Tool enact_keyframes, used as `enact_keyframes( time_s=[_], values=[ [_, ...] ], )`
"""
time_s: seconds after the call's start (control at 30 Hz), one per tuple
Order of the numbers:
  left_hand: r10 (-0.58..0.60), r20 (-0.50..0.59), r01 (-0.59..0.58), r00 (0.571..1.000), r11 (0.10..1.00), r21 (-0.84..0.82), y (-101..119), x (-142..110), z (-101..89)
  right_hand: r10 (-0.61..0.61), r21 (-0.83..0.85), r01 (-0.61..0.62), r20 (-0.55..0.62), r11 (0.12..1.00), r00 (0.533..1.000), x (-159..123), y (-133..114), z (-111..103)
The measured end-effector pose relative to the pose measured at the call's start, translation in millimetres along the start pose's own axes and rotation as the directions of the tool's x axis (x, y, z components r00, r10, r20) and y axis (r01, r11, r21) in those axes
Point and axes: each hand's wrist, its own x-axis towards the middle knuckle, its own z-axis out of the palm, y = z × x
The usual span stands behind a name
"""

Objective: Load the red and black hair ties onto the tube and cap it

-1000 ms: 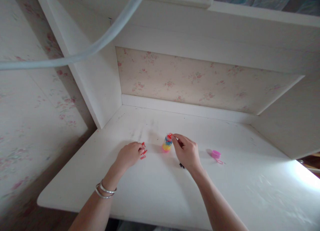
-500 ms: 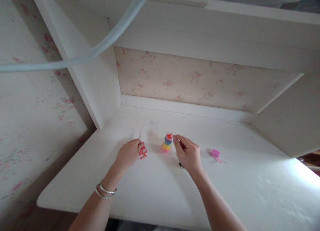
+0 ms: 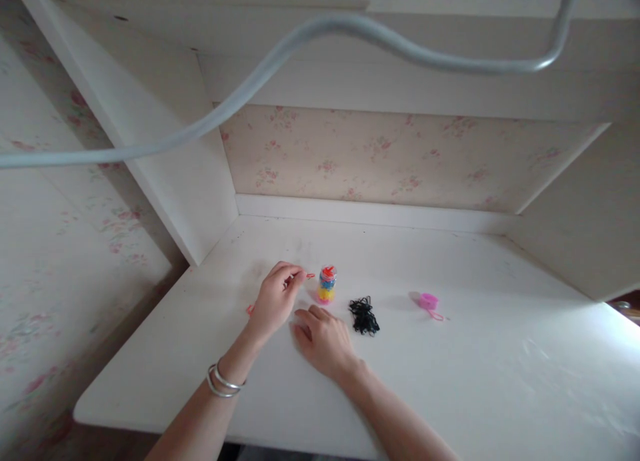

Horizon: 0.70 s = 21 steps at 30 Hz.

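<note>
My left hand [image 3: 277, 297] is raised a little over the white desk [image 3: 450, 368], its fingertips pinched on a small red rubber band [image 3: 309, 275] held just left of a small clear jar [image 3: 327, 284] filled with coloured bands. My right hand [image 3: 324, 338] rests on the desk in front of the jar, fingers curled down toward the surface; whether it holds anything I cannot make out. A pile of black rubber bands [image 3: 363, 316] lies right of the jar. One red band [image 3: 249, 309] lies by my left wrist.
The jar's pink lid [image 3: 429, 302] lies further right on the desk. A white side panel [image 3: 165, 161] stands at the left, floral wallpaper [image 3: 390, 158] lines the back. A grey cable [image 3: 280, 54] hangs across the top of the view.
My right hand left the jar's mouth and dropped to the desk in front of it, uncovering the black bands. My left hand lifted a red band toward the jar.
</note>
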Motion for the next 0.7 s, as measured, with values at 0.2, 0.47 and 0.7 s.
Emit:
enact_keyframes(
  time_s=[0.2, 0.47, 0.7],
  values=[
    [0.107, -0.060, -0.108, 0.992, 0.994, -0.008, 25, 16, 16.9, -0.021, -0.037, 0.021, 0.002, 0.999, 1.000, 15, -2, 8],
    [0.196, -0.025, -0.193, 0.980, 0.975, 0.112, 24, 17, 28.5, -0.021, 0.000, 0.021, -0.031, 1.000, 0.999, 18, 1, 16],
    [0.150, -0.064, -0.142, 0.987, 0.982, 0.122, 21, 13, 19.6, -0.065, -0.033, 0.064, -0.030, 0.997, 0.997, 19, -3, 16]
  ],
)
